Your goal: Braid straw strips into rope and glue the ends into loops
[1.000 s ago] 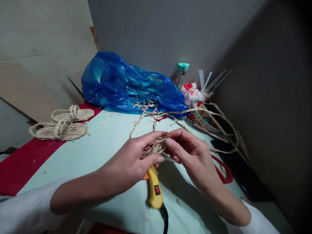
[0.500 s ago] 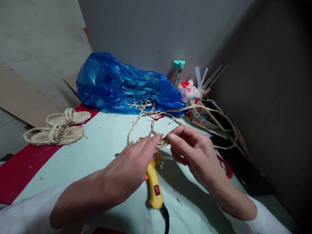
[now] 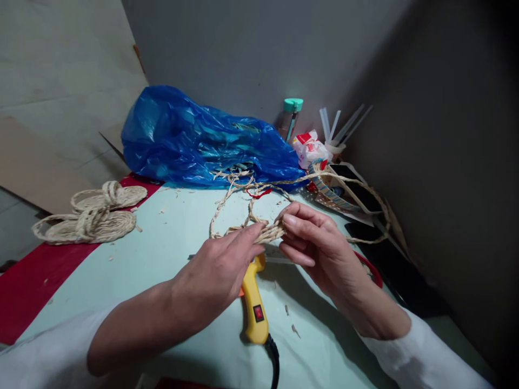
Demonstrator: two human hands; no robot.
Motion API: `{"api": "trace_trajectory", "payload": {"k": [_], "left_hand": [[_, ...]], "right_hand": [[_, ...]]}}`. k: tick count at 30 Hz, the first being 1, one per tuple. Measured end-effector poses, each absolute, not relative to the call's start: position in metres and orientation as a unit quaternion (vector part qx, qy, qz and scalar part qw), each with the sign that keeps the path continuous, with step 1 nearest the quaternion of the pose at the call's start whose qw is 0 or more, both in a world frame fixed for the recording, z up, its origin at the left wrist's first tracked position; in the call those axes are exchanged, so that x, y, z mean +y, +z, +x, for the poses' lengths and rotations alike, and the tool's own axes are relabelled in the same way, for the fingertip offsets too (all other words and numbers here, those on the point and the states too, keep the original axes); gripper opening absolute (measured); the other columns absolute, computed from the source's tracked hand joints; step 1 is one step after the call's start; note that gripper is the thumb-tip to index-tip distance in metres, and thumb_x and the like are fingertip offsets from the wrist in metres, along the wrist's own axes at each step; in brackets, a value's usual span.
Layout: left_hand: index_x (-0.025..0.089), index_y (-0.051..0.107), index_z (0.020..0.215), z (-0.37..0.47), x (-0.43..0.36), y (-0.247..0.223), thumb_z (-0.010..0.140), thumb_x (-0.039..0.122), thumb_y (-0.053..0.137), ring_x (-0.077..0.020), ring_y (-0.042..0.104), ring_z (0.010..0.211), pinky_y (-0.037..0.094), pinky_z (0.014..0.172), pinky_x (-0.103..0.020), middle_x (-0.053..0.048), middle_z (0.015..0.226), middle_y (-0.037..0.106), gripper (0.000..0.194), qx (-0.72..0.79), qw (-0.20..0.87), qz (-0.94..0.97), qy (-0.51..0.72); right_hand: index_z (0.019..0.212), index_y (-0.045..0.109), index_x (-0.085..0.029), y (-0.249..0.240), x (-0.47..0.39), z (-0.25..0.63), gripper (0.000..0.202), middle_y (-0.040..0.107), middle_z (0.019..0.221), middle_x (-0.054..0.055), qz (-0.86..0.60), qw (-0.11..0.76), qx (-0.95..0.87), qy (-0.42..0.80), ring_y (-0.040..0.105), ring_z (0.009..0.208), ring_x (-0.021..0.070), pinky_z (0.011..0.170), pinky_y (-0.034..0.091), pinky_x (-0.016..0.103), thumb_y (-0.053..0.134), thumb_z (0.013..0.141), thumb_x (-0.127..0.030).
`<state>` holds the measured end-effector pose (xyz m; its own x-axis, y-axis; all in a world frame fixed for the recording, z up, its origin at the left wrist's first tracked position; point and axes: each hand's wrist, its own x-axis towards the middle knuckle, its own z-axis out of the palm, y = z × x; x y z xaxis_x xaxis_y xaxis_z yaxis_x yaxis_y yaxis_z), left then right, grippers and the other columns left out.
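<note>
Between my hands is a flat coil of braided straw rope (image 3: pixel 272 232), its rows pressed side by side. My left hand (image 3: pixel 221 265) is closed on its left part, fingers on top and mostly hiding it. At the right end, my right hand (image 3: pixel 314 237) pinches the coil between thumb and fingers. A loose length of straw rope (image 3: pixel 344 177) loops away to the right and back. Below the coil lies a yellow glue gun (image 3: pixel 254 310) with a red switch and black cord, its front partly hidden by my left hand.
Two woven straw sandals (image 3: pixel 103 224) lie at the left on a red strip. A blue plastic bag (image 3: pixel 194 140) fills the back. Behind on the right stand a green-lidded jar (image 3: pixel 291 116), a cup of glue sticks (image 3: pixel 335 145) and a striped box (image 3: pixel 336 192).
My right hand has shifted slightly, exposing more of the coil's rows between my hands. The whole view has moved a little, so everything sits slightly further left.
</note>
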<state>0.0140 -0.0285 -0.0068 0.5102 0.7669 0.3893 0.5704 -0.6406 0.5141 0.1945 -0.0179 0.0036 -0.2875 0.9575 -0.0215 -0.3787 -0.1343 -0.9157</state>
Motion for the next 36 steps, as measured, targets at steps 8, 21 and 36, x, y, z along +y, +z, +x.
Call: {"api": "trace_trajectory", "payload": {"k": [8, 21, 36], "left_hand": [[0.016, 0.059, 0.092, 0.006, -0.030, -0.005, 0.092, 0.012, 0.038, -0.0127, 0.061, 0.059, 0.047, 0.057, -0.022, -0.005, 0.074, 0.070, 0.021, 0.393, 0.120, 0.857, 0.311], [0.014, 0.059, 0.087, 0.008, -0.034, -0.007, 0.090, 0.006, 0.042, -0.0111, 0.054, 0.052, 0.041, 0.053, -0.023, -0.001, 0.065, 0.063, 0.019, 0.339, 0.090, 0.878, 0.325], [0.020, 0.078, 0.087, -0.007, -0.017, 0.025, 0.091, 0.046, 0.053, -0.0213, 0.065, 0.083, 0.051, 0.073, -0.029, -0.006, 0.093, 0.074, 0.036, 0.460, 0.402, 0.693, 0.382]], "right_hand": [[0.097, 0.055, -0.024, 0.004, -0.021, 0.194, 0.019, 0.042, 0.070, -0.005, -0.352, 0.513, -0.459, 0.633, 0.032, 0.053, 0.0071, 0.043, 0.025, 0.017, 0.061, 0.089, -0.040], [0.055, 0.043, -0.018, 0.004, -0.030, 0.195, 0.051, 0.042, 0.048, -0.005, -0.456, 0.399, -0.638, 0.475, 0.035, 0.046, 0.0074, 0.046, 0.026, 0.024, 0.049, 0.096, -0.047], [0.060, 0.043, -0.018, 0.006, -0.015, 0.208, 0.047, 0.039, 0.051, -0.006, -0.417, 0.396, -0.651, 0.496, 0.032, 0.048, 0.0069, 0.049, 0.026, 0.022, 0.050, 0.097, -0.047]]}}
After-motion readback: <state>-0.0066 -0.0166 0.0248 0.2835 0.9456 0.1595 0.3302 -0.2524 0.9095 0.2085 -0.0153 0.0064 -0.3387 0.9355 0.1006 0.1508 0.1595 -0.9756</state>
